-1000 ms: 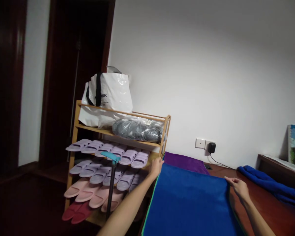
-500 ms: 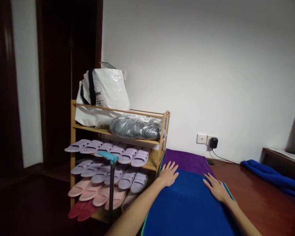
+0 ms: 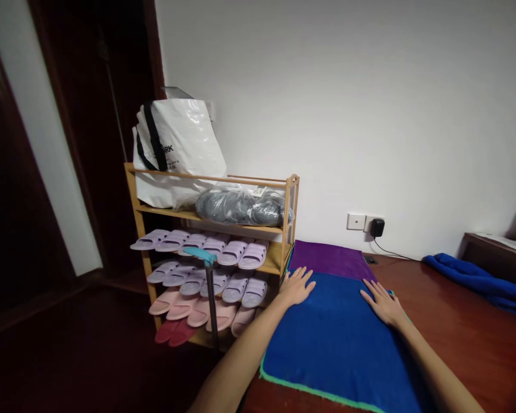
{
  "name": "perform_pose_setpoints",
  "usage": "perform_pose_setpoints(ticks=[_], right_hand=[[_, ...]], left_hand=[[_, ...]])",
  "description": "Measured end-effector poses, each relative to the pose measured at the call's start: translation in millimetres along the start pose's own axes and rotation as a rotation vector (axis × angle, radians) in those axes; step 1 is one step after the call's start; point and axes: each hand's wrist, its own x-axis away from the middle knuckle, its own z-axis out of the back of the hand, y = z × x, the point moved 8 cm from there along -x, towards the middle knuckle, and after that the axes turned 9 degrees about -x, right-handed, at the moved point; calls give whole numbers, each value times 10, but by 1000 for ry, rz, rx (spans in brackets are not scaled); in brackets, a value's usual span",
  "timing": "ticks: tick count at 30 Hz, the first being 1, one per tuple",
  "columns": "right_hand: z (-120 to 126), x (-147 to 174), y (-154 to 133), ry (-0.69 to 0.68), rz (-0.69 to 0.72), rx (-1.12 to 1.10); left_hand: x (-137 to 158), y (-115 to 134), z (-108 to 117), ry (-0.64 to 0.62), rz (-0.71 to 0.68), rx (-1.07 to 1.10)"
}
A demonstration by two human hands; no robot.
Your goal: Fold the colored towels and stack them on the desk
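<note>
A blue cloth (image 3: 335, 338) with a bright green edge lies spread on the reddish-brown tabletop, over part of a purple cloth (image 3: 331, 256). My left hand (image 3: 297, 285) rests flat on the blue cloth's far left corner, fingers spread. Across from it, my right hand (image 3: 382, 303) lies palm down on the far right corner, its fingers also apart. Neither hand grips anything. The near green edge of the blue cloth shows at the bottom of the view.
On the left stands a wooden shoe rack (image 3: 210, 221) with several slippers (image 3: 236, 250), a white bag (image 3: 184, 137) and plastic-wrapped grey items (image 3: 241, 205). A pole with a teal top (image 3: 202, 255) stands before it. A crumpled blue cloth (image 3: 468, 280) and a plugged-in black adapter (image 3: 377, 228) are to the right.
The view has tilted down, so the near green edge of the blue cloth now shows. Both hands remain flat at its far corners.
</note>
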Motion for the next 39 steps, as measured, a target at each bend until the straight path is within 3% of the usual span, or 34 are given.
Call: perform_pose_setpoints(ticks=[28,39], right_hand=[[4,4,-2,-14,-19,26],[58,205,-74,-9,-8,31]], left_hand=[[42,9,25,2,-7,9],[166,70,75,20,-23,4]])
